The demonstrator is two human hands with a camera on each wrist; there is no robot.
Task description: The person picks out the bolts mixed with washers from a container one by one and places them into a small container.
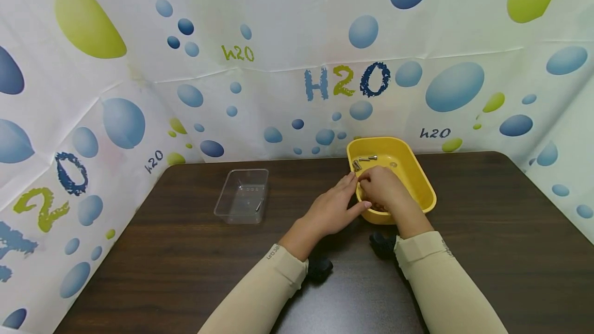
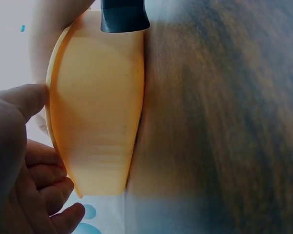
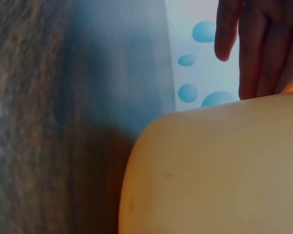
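A yellow plastic tray [image 1: 423,189] stands at the back right of the table, with a few metal screws [image 1: 368,158] at its far left corner. My right hand [image 1: 384,185] reaches down inside the tray, its fingertips hidden. Small brownish pieces [image 1: 379,209] show partly below that hand. My left hand [image 1: 331,209] rests at the tray's left rim, thumb spread over the near corner. In the left wrist view, the left hand [image 2: 27,170] touches the rim beside the tray's outer wall [image 2: 100,107]. The right wrist view shows mostly the tray's outside [image 3: 219,165].
A clear plastic box [image 1: 241,197] sits to the left on the dark wooden table [image 1: 176,262], with a small thin metal piece [image 1: 259,205] inside it. A white curtain [image 1: 278,19] with blue and green drops hangs behind the table and along its sides.
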